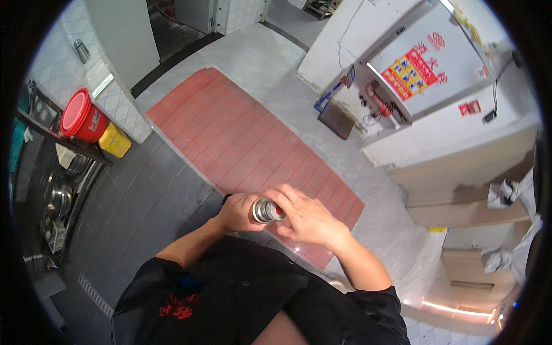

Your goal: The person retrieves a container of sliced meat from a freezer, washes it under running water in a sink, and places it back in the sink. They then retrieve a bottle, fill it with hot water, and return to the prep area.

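My left hand (238, 212) is wrapped around a metal canister (260, 210), which looks like an aerosol or gas can with its stepped top facing right. At the top of the can, my right hand (307, 217) has its fingers curved over the end, close to a small red part (278, 211). Whether these fingers grip the top or only touch it cannot be told. Most of the can's body is hidden by my left hand. Both hands are in front of my chest, above a red floor mat (254, 138).
At left, a red bucket (95, 125) and a yellow container (114, 140) stand beside a rack with metal bowls (59, 200). A white fire hose cabinet (444, 56) with red pipework is at upper right. A doorway (181, 26) opens at the top.
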Available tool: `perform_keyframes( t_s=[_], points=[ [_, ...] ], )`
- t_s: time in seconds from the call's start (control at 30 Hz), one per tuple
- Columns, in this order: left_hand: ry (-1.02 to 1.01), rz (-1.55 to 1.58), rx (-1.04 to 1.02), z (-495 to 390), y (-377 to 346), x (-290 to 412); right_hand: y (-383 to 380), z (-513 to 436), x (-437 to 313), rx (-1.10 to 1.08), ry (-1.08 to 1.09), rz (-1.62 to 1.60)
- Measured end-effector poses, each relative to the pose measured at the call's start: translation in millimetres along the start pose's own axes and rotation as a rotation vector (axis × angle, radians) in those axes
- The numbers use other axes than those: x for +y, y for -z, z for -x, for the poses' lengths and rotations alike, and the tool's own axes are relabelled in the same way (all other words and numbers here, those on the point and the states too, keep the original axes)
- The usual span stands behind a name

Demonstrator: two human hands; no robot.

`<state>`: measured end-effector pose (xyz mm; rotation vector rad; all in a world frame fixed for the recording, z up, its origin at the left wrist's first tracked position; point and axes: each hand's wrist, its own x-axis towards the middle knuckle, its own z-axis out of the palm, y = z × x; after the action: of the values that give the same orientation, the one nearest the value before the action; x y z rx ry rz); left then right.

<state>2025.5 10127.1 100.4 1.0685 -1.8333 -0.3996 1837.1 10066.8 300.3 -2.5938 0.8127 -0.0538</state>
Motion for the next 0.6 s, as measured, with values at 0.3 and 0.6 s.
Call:
perform_keyframes(
  t_s=[0.3, 0.6],
  points=[
    [0.124, 0.075, -0.093, -237, 23, -194, 102, -229, 177, -0.166, -0.07, 0.088],
    [0.293, 0.03, 0.074, -457, -24, -469, 154, -502, 447, -0.208, 0.029, 0.017]
  ],
)
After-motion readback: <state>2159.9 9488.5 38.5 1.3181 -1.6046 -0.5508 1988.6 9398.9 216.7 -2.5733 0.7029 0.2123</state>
